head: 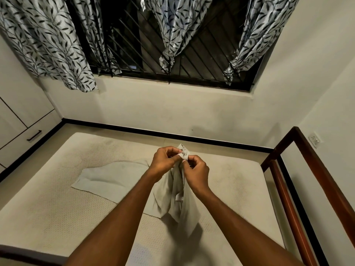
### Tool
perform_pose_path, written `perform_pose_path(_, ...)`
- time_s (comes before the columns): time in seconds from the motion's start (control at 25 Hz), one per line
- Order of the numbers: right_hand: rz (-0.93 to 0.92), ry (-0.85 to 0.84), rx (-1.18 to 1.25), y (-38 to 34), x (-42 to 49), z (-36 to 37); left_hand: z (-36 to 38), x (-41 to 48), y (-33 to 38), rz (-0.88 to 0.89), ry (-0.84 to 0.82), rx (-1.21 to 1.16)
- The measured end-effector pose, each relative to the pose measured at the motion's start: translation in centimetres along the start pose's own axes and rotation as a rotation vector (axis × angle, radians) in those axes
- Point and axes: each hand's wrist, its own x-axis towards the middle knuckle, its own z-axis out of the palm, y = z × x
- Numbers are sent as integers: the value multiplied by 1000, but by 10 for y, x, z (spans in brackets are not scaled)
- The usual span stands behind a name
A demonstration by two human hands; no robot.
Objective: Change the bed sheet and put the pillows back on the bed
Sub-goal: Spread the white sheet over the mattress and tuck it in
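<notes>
Grey sheet (119,177): thin, soft, light cloth; bunched below the hands, one flap lying flat to their left.
Left hand (165,160): pinches the top corner.
Right hand (197,172): pinches the same corner, just beside.
Mattress (57,208): bare, dotted, under both hands.
Hold: probably best by corners.
</notes>
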Motion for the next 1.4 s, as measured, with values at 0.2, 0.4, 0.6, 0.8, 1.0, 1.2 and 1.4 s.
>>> perform_pose_path(0.2,1,-15,-111,-5,15,-1,6,-1,0,39,5,-34)
perform_pose_path(0.4,-370,-303,-415,-10,23,-29,0,-1,24,22,29,-141)
perform_pose_path(0.6,-335,-267,-664,5,30,-38,-17,6,47,124,80,-136)
perform_pose_path(0.8,18,-185,-741,29,49,-52,-51,12,62,248,70,-67)
perform_pose_path(1.0,113,-76,-475,11,84,-72,-102,19,74,273,-99,536)
perform_pose_path(1.2,-49,-57,-255,-60,119,-73,-132,42,81,197,285,893)
perform_pose_path(1.4,-368,-472,-1202,-87,132,-104,-166,56,100,121,442,1001)
